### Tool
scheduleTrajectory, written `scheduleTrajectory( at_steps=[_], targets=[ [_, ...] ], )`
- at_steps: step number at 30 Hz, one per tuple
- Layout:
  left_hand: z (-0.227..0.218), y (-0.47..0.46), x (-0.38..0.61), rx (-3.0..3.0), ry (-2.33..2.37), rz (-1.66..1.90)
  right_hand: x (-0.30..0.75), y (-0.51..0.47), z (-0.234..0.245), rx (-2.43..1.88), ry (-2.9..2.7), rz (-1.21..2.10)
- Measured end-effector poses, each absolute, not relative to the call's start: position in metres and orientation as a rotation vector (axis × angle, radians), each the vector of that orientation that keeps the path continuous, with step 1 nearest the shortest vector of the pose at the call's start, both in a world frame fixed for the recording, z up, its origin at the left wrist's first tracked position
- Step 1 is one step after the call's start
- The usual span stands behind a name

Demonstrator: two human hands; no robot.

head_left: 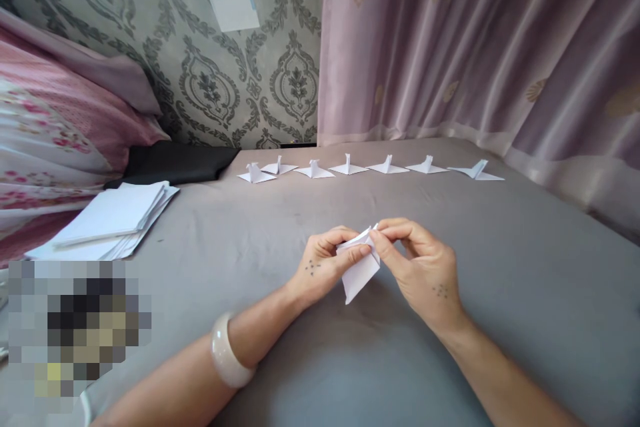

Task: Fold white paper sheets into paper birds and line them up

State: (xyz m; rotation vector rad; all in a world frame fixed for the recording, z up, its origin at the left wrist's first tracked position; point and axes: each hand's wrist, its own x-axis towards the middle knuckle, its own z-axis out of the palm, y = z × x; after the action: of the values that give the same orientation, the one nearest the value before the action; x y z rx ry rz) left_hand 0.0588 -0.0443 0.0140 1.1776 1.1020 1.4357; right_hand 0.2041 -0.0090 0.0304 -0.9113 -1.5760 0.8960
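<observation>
A partly folded piece of white paper (359,271) is held between both hands just above the grey sheet (500,267). My left hand (320,265) pinches its left side, fingers curled around the folds. My right hand (420,265) pinches the top edge with thumb and forefinger. The paper's pointed lower end hangs down between my wrists. A pale bangle (226,351) sits on my left forearm.
Several finished folded paper figures (347,167) stand in a row at the far side of the sheet. A stack of white paper sheets (113,217) lies at the left, by a black cloth (175,161) and pink floral bedding (50,140). A curtain (475,47) hangs behind.
</observation>
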Motion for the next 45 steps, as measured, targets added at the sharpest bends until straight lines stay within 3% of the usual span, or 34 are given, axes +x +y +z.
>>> scheduleTrajectory(
  at_steps=[9, 18, 28, 37, 45],
  targets=[
    [0.011, -0.043, 0.057, 1.201, 1.135, 1.431, 0.207, -0.004, 0.036, -1.009, -1.545, 1.127],
    [0.011, -0.043, 0.054, 1.453, 1.212, 1.303, 0.209, -0.006, 0.040, -0.893, -1.834, 0.851],
    [0.019, -0.043, 0.051, 1.448, 1.101, 1.296, 0.212, -0.002, 0.040, -0.792, -1.892, 1.024],
    [0.014, -0.040, 0.052, 1.174, 1.114, 1.516, 0.211, 0.002, 0.037, -0.916, -1.641, 1.156],
    [0.010, -0.038, 0.050, 0.979, 0.973, 1.647, 0.204, -0.002, 0.030, -1.012, -1.767, 1.205]
  ],
)
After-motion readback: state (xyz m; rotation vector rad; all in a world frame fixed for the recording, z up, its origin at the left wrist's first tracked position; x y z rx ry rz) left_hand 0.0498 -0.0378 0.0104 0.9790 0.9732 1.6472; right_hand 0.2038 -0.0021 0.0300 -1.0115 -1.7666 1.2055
